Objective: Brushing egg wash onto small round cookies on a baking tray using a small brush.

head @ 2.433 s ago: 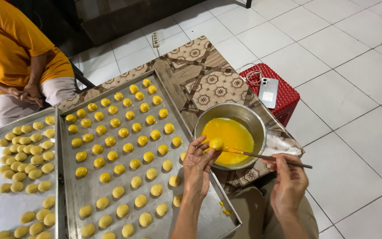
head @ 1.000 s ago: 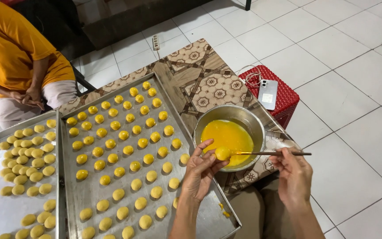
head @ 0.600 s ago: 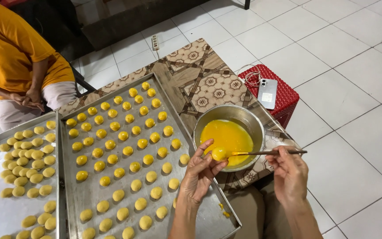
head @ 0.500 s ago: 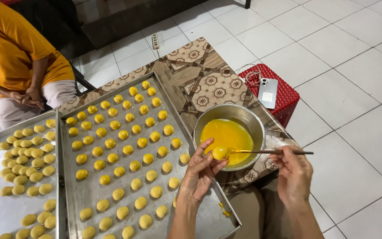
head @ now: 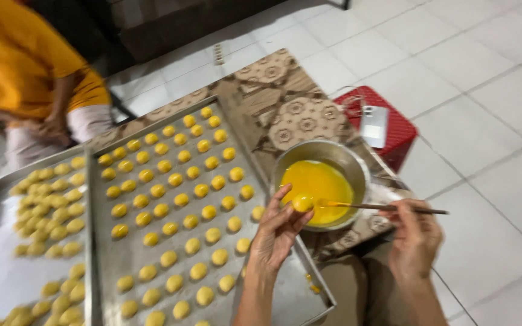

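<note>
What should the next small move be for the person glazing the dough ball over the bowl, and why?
Probably stroke the brush across the dough ball. The left hand holds the ball at the rim of the steel bowl of yellow egg wash, and the right hand has the brush tip at it.

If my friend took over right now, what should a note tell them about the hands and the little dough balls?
Left hand: holds one dough ball in its fingertips beside the bowl of yellow egg wash.
Right hand: holds the brush, tip at the ball.
Done: shiny glazed balls fill the upper rows of the tray.
Left: the paler balls in the nearer rows look unglazed, though blur makes that hard to tell.
</note>
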